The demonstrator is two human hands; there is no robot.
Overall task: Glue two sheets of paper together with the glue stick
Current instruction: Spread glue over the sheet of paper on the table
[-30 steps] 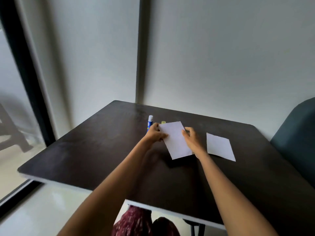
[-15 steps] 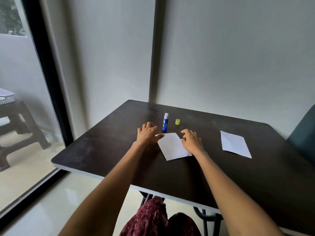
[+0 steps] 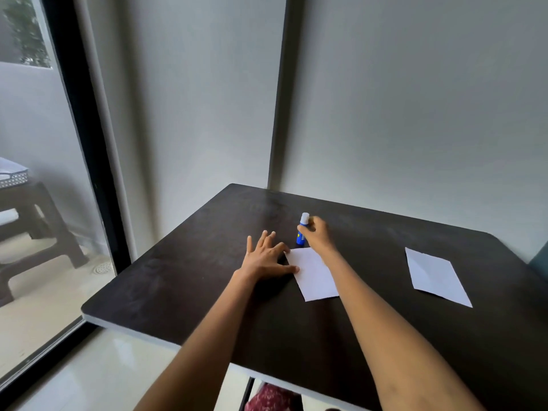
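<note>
The dark table (image 3: 207, 292) fills the middle of my view, its far corner set into the grey walls, with a window to the left. Two white sheets lie flat on it, well apart: the far-right sheet (image 3: 436, 275) rests alone, and the near sheet (image 3: 315, 277) lies in front of me. My left hand (image 3: 265, 259) is spread flat on the table, fingers apart, thumb pinning that sheet's left edge. My right hand (image 3: 317, 235) reaches just beyond the sheet's far edge, fingers closed around the blue glue stick (image 3: 302, 228), which stands upright, white top showing.
</note>
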